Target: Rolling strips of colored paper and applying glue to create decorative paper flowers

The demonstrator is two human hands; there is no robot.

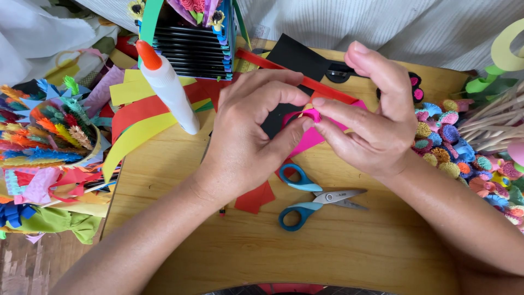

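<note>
From the head camera, the left hand (240, 136) and the right hand (371, 117) are meeting over the middle of the wooden counter (349, 251), both pinching a small rolled pink paper strip (313, 116) between thumb and fingertips — the right index finger is lifting clear above it. Blue-handled scissors (311, 198) are lying on the counter just below the hands, a white glue bottle with an orange tip (168, 87) is leaning at the upper left, and small rolled paper flowers (447, 147) are piling up at the right.
</note>
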